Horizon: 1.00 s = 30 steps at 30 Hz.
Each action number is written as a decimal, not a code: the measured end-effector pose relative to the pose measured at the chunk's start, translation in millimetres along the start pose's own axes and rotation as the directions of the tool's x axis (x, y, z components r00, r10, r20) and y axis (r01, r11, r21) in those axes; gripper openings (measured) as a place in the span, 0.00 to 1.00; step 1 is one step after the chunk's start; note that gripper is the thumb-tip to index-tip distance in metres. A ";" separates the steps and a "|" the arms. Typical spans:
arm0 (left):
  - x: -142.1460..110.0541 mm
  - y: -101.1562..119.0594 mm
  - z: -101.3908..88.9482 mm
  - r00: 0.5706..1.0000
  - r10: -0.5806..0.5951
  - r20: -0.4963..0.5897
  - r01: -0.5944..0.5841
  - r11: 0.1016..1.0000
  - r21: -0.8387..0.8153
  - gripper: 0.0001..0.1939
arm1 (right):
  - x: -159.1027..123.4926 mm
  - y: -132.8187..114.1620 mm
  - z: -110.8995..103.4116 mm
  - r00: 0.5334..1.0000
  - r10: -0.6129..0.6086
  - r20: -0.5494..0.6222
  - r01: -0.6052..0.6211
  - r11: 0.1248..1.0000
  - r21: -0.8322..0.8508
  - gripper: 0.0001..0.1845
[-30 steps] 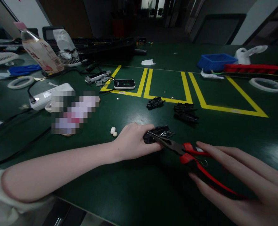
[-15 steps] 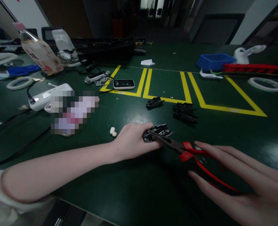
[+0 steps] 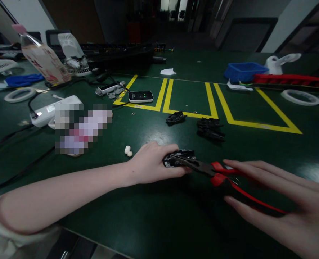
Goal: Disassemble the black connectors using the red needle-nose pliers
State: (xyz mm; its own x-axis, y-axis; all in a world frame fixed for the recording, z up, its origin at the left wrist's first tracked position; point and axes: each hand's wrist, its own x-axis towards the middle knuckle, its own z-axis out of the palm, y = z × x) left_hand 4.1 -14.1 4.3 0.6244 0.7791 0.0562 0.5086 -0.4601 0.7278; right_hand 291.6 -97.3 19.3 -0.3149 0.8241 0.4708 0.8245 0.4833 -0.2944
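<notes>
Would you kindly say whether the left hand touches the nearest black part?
Touching: the head view shows the left hand, its grip around one end of the black part.

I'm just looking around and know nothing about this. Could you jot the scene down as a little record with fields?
Surface: green table
Left grip: left hand, holding a black part
Right grip: right hand, on red-handled pliers
Pliers' tip: at the held part; whether it is clamped, I cannot tell
Just beyond: more black parts
Left of left grip: small white pieces
Farther off: yellow outlines, blue bin
Far left: pink-capped bottle
</notes>
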 end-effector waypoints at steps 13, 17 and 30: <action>1.9 -3.8 -2.4 0.995 0.060 0.081 -0.066 0.995 0.079 0.19 | 3.0 13.0 0.1 0.993 -0.079 0.091 0.073 0.995 0.064 0.25; 1.6 -4.3 -4.5 0.990 0.073 0.117 -0.086 0.990 0.108 0.17 | 1.2 16.0 -4.3 0.994 -0.087 0.071 0.087 0.996 0.016 0.27; 6.5 -11.2 -11.5 0.939 0.223 0.261 -0.242 0.969 0.043 0.22 | 16.0 28.4 2.8 0.974 -0.002 0.225 -0.058 0.965 0.257 0.25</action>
State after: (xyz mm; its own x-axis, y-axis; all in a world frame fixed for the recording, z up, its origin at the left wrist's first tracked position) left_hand -4.3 1.0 4.4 0.8549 0.5176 0.0365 0.3670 -0.6529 0.6626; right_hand 308.7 -69.5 16.1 -0.4142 0.8687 0.2718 0.6928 0.4945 -0.5248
